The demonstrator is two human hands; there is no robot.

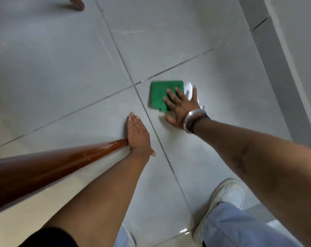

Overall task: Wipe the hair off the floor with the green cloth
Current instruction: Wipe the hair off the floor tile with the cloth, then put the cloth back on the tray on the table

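Underfoot, pale grey tiled floor [65,72], glossy, crossed by dark grout lines meeting just left of the work. Skirting and wall [293,50] along the right edge. Reddish-brown wooden furniture leg [53,163] slanting in from the lower left, foot resting on the tile; a second such leg [76,3] at the top edge. White shoe [222,202] and light blue trouser leg lower right.

Green cloth [160,95], folded square, flat on the tile just right of the grout crossing, edges blurred. Probably light, soft and limp, sliding easily on the glazed tile, so best driven by a flat palm pressing down rather than pinched at a corner; likely to bunch if pushed from one edge only. Hair too fine to make out.

Right hand [181,107], arm stretched forward, silver bangle at the wrist, fingers spread wide and laid flat on the near right part of the cloth, little finger and thumb spilling onto bare tile. Nothing gripped, only pressed.

Left hand [138,134] flat on the floor, fingers together and extended, empty, its outer edge touching the foot of the wooden leg, seemingly bracing body weight.
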